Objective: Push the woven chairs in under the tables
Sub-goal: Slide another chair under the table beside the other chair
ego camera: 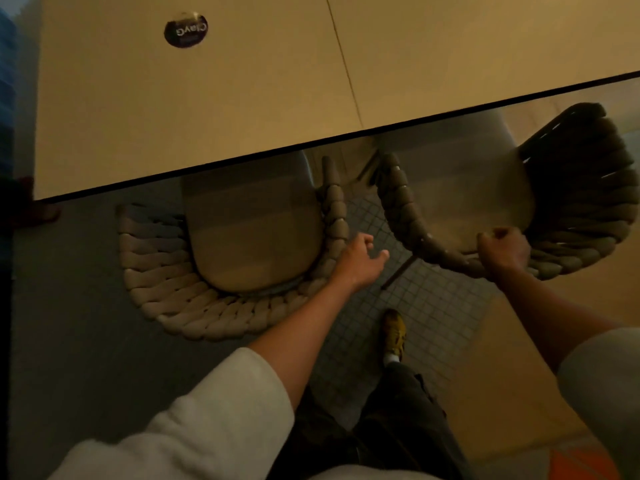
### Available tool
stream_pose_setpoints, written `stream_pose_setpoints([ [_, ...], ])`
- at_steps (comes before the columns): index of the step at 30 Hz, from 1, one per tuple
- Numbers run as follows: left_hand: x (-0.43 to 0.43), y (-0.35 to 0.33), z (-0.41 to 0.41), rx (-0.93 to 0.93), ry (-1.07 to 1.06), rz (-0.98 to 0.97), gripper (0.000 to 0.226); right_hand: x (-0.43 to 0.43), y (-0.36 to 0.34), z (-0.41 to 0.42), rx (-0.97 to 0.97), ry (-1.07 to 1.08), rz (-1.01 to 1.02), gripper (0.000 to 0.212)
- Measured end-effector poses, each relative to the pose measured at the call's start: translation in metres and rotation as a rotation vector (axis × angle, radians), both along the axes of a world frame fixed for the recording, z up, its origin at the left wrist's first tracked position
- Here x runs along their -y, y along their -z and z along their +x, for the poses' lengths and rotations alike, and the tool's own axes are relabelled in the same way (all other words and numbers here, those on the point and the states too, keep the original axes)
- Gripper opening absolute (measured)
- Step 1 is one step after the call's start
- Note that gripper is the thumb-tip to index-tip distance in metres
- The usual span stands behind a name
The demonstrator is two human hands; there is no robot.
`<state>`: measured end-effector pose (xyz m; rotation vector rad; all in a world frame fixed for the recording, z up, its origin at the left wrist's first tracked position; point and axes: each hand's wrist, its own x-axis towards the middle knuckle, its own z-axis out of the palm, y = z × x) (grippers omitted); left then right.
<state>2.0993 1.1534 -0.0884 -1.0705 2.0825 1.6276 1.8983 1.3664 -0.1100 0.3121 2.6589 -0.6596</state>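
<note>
Two woven chairs with thick braided backs stand at the near edge of a pale table (214, 109). The left woven chair (180, 292) has its cushioned seat partly under the tabletop. The right woven chair (585, 216) is turned at an angle, its seat also partly under the edge. My right hand (504, 252) is shut on the braided back rim of the right chair. My left hand (360, 261) hovers open in the gap between the two chairs, beside the left chair's right arm, holding nothing.
A round dark sticker (186, 30) lies on the tabletop, and a seam (343, 60) divides two table panels. My yellow shoe (394, 334) rests on small grey floor tiles between the chairs. Something orange (581, 464) lies at the bottom right.
</note>
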Motion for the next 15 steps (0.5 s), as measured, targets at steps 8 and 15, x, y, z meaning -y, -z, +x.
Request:
stream_pose_setpoints([
  [8, -0.086, 0.039, -0.105, 0.167, -0.184, 0.095, 0.095, -0.125, 0.036, -0.134, -0.074, 0.029, 0.240, 0.062],
  [15, -0.107, 0.073, -0.152, 0.250, -0.423, 0.121, 0.115, -0.170, 0.043, -0.221, -0.078, 0.043, 0.211, 0.092],
])
